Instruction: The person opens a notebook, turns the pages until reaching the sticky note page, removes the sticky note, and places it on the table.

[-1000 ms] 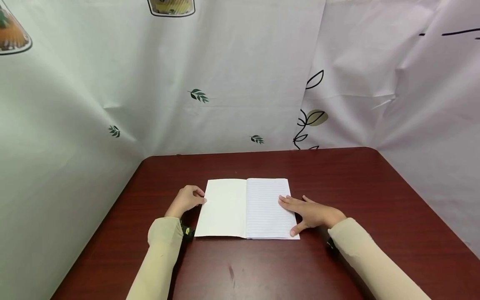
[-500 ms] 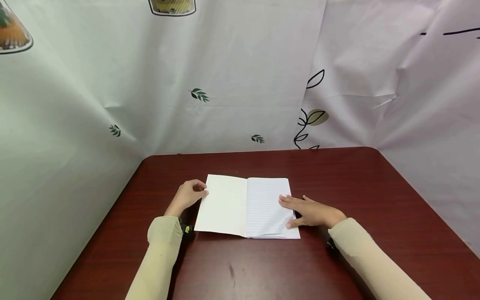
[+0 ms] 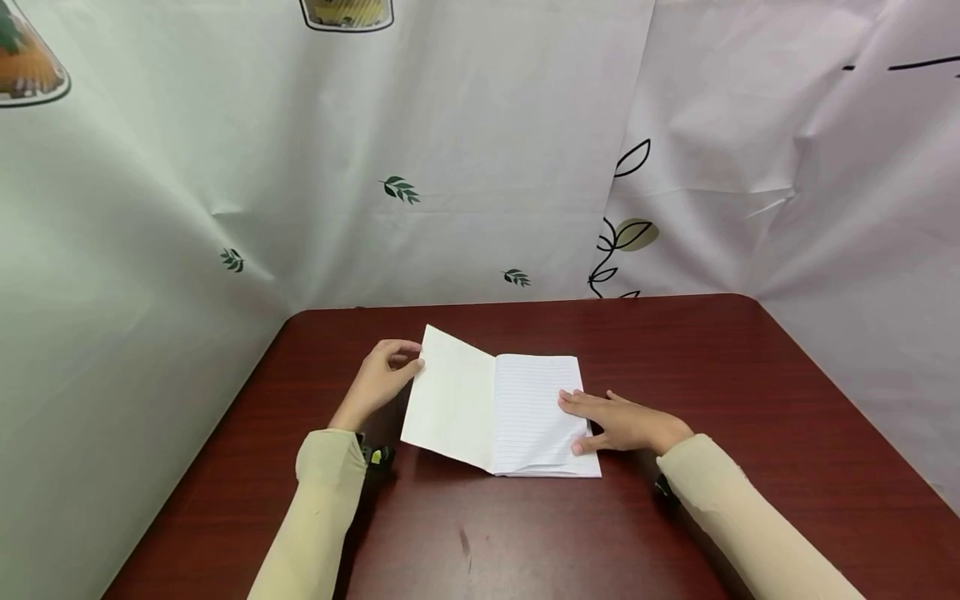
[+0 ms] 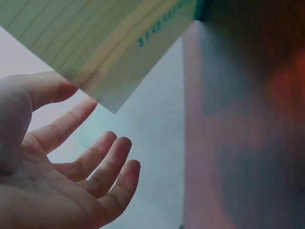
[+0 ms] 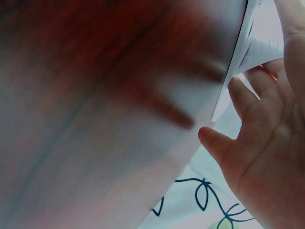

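Observation:
A notebook [image 3: 534, 417] lies open on the table, its right page white with ruled lines. My left hand [image 3: 378, 383] pinches the outer edge of the front cover [image 3: 453, 400] between thumb and forefinger, and the cover tilts up off the table. In the left wrist view, the cover's outer side [image 4: 114, 52] shows printed lines and blue-green lettering, and the other fingers of that hand spread free below its corner. My right hand [image 3: 622, 423] rests with straightened fingers on the right edge of the ruled page, whose lower corner bows up slightly near the thumb.
The dark red-brown table [image 3: 675, 350] has rounded far corners. A white cloth [image 3: 465, 150] printed with leaves hangs behind and beside it. Dark wrist devices [image 3: 377, 456] sit under both light sleeves [image 3: 318, 508].
My left hand has moved up and right, lifting the cover from nearly flat to a slant. My right thumb has shifted up a little, and the page's lower corner has bowed.

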